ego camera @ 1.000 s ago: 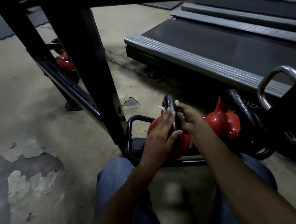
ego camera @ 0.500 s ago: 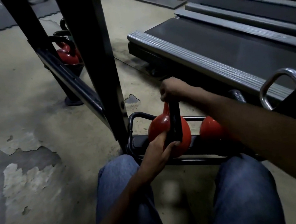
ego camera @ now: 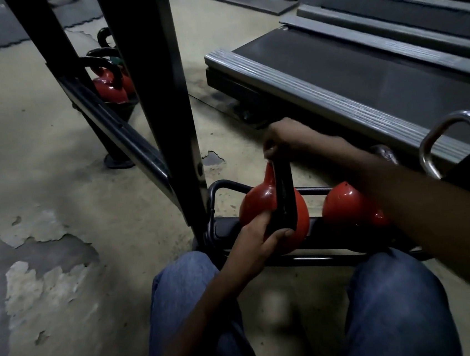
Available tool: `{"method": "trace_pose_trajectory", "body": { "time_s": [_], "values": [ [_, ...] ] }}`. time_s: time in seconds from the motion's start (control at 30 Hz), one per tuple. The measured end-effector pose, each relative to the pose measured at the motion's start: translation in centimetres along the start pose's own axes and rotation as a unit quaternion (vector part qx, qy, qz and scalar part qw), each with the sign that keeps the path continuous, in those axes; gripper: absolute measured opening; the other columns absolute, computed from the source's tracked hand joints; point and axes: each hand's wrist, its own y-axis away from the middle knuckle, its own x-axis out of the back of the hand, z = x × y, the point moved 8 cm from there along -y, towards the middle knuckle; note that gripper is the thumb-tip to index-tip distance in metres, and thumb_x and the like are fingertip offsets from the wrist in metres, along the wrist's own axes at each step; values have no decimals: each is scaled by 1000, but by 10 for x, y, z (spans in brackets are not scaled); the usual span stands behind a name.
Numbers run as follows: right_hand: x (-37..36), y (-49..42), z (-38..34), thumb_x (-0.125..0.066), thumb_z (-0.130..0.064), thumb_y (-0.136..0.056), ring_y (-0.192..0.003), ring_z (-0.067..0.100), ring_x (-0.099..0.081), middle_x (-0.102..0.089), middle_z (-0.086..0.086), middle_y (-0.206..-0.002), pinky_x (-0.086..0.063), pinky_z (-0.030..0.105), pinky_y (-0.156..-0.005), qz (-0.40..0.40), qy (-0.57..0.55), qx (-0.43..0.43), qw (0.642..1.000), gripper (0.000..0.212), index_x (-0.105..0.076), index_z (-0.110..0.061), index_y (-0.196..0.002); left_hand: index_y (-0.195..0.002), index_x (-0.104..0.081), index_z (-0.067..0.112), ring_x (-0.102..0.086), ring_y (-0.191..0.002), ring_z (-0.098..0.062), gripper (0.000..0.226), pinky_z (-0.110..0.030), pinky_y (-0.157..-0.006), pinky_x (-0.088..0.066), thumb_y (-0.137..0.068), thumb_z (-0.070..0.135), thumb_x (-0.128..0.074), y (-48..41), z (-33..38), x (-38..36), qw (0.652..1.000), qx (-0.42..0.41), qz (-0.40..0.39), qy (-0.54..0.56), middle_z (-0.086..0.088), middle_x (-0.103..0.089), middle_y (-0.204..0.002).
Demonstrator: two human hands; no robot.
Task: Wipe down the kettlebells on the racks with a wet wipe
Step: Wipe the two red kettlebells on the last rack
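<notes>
Item one, left hand [ego camera: 256, 240]: I log it clenched round the lower part of the black handle [ego camera: 284, 193], thumb laid across the front where the handle meets the ball, fingers wrapped behind. Item two, right hand [ego camera: 280, 138]: curled over the top of the same handle, knuckles toward the camera; I cannot tell what, if anything, sits under the palm. Item three, red kettlebell [ego camera: 259, 201]: held by both hands, its ball resting on the bottom tray [ego camera: 335, 229] of the rack, at the tray's left end, just beside the black upright post [ego camera: 158, 98]. Item four, second red kettlebell [ego camera: 344, 207]: on the same tray to the right, near the first but apart from it, partly covered by the right forearm. Item five, chrome handle [ego camera: 454, 123]: a bright loop at the right edge, its body hidden from me. Item six, further kettlebells [ego camera: 109, 88]: red with black handles, grouped on a lower tray behind the post, well away from the hands. Item seven, treadmill deck [ego camera: 333, 80]: dark belt with ribbed grey side rails, running behind the rack. Item eight, floor [ego camera: 38, 169]: pale coating, worn through in grey patches to the left. Item nine, knees [ego camera: 182, 293]: blue jeans, one on each side of the tray's front edge.
</notes>
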Motion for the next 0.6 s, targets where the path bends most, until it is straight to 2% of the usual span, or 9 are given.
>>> {"method": "trace_pose_trajectory", "body": {
  "time_s": [0.07,0.13,0.17,0.27,0.37,0.43,0.5,0.57,0.6],
  "values": [
    [5,21,25,-73,-25,-89,-75,14,-68,-70,-1,-80,-51,28,-68,167,-141,-39,975,9,-77,-17,-86,-142,-53,25,-59,-120,-4,52,-10,-93,-43,-99,53,-60,-1,-1,-2,1000,-2,-10,9,7,-64,-129],
    [-17,61,55,-71,-24,-91,-58,7,-64,-68,0,-71,-49,23,-57,307,-326,-138,883,15,-73,-14,-81,-142,-53,27,-59,-121,-4,52,-17,-98,-46,-98,54,-60,-2,0,-1,1000,-7,-7,12,8,-65,-130],
    [-42,70,65,-67,-17,-93,-49,6,-60,-66,5,-68,-48,22,-49,312,-455,-184,814,17,-69,-10,-77,-142,-53,28,-59,-122,-4,52,-21,-100,-47,-98,54,-60,-2,-1,-1,1000,-14,-9,14,9,-65,-131],
    [-104,73,38,-48,-7,-98,-36,10,-54,-66,22,-75,-43,20,-36,161,-777,-262,550,23,-63,-2,-82,-144,-53,27,-58,-124,-3,53,-29,-106,-49,-98,53,-61,-3,-1,1,1000,-1,-8,3,8,-64,-133],
    [-113,74,3,-40,-8,-104,-58,24,-73,-74,21,-80,-62,30,-57,28,-890,-235,389,31,-65,10,-100,-143,-54,26,-58,-124,-3,52,-34,-106,-49,-98,51,-62,-4,2,2,1000,-8,-8,5,7,-64,-133],
    [-112,75,2,-39,-6,-104,-61,29,-75,-73,23,-78,-64,35,-64,30,-906,-232,353,31,-62,14,-107,-144,-53,27,-57,-125,-2,53,-35,-107,-49,-98,53,-61,-3,2,2,1000,-5,-13,2,8,-64,-134],
    [-111,79,9,-44,-8,-103,-62,29,-74,-75,27,-93,-65,38,-68,55,-895,-249,367,28,-61,10,-115,-144,-52,28,-56,-125,-1,57,-34,-107,-50,-97,59,-58,-3,3,1,1000,-8,-18,8,9,-63,-135],
    [-109,80,19,-51,-8,-99,-56,27,-70,-71,26,-103,-62,35,-55,92,-888,-258,369,18,-61,0,-111,-145,-52,28,-56,-126,-1,62,-33,-107,-49,-95,64,-56,-2,3,1,1000,-12,-16,18,9,-63,-136],
    [-106,79,24,-54,-6,-97,-52,27,-66,-67,22,-93,-58,30,-48,120,-878,-262,381,10,-61,-3,-104,-145,-52,28,-56,-126,-1,63,-33,-108,-49,-94,65,-55,-2,4,1,1000,-14,-14,21,9,-63,-136]
  ]
}}
